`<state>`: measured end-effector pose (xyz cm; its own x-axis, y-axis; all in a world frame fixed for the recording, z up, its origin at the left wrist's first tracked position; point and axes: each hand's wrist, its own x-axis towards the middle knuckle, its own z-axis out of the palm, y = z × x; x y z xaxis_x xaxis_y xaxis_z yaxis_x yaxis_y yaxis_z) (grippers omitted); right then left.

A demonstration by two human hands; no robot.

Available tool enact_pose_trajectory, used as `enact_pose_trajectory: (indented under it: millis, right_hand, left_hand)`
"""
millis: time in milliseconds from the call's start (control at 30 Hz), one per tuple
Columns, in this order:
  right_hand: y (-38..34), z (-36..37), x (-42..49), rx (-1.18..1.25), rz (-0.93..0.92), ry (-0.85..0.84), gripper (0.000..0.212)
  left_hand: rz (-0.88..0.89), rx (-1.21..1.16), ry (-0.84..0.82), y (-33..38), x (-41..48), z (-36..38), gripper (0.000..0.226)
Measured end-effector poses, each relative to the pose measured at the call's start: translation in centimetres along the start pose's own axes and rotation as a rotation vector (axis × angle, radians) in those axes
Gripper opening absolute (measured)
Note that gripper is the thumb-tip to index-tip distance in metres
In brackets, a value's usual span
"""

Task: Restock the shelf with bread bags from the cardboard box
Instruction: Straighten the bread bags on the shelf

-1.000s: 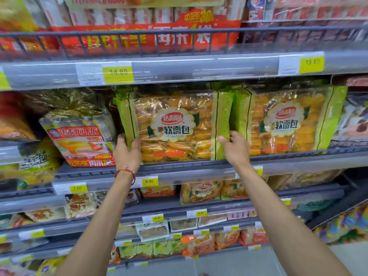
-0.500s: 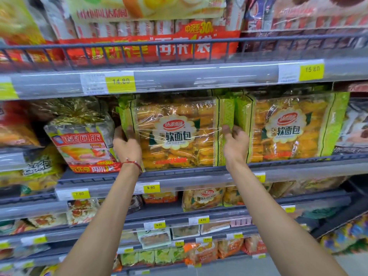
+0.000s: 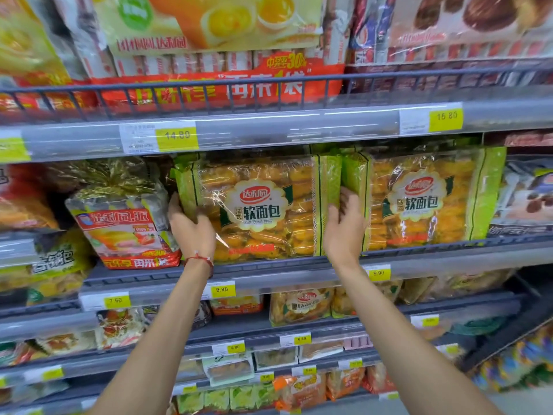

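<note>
A: Spanning the whole view, what is the largest element, and where does the task's item sit on it?

B: The shelf (image 3: pixel 287 266), a grey tiered rack. My bread bag (image 3: pixel 257 205) stands upright on the middle tier at centre, its base behind the low front rail. A second bread bag (image 3: pixel 425 196) of the same green-edged kind stands at 3 o'clock from it, edges touching. At 9 o'clock from my bag stands a red-labelled bag (image 3: pixel 122 223), just beside it.

A: How are the hands placed?

B: My left hand (image 3: pixel 191 229) lies against the bag's lower left edge, fingers curled around the side and thumb on the front film. My right hand (image 3: pixel 344 226) is at the bag's right edge, at 3 o'clock from the label, fingers reaching into the seam between the two green-edged bags. Both hands are closed on the one bag, pressing it from either side.

A: And the smaller details?

B: A red cord bracelet (image 3: pixel 199 259) circles my left wrist. At 6 o'clock from the bag, a yellow price tag (image 3: pixel 223 289) reading 9.90 sits on the rail; at 11 o'clock, a yellow tag (image 3: pixel 177 136) reads 14.80 on the tier above.
</note>
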<state>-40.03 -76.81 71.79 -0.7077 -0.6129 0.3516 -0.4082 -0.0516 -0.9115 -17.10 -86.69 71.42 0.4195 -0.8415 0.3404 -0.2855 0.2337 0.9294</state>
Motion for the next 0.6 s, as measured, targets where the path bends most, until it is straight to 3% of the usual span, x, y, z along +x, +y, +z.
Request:
enact_pose_trajectory:
  millis: [133, 367, 500, 600]
  right_hand:
    - [-1.2, 0.0, -2.4, -0.114, -0.218, 0.014, 0.041]
    - [-6.3, 2.5, 0.4, -0.372, -0.606, -0.283, 0.045]
    - [-8.6, 4.5, 3.4, -0.609, -0.761, -0.428, 0.05]
    - [-9.0, 4.9, 5.3, -0.738, -0.738, -0.529, 0.037]
  left_hand:
    - [0.207, 0.129, -0.007, 1.6, -1.8, -0.2, 0.072]
    - [0.729, 0.478, -0.157, 5.4, -0.1, 0.5, 0.053]
    - [0.857, 0.719, -0.389, 7.9, 2.1, 2.1, 0.048]
    - [0.858, 0.828, -0.464, 7.9, 3.9, 2.7, 0.039]
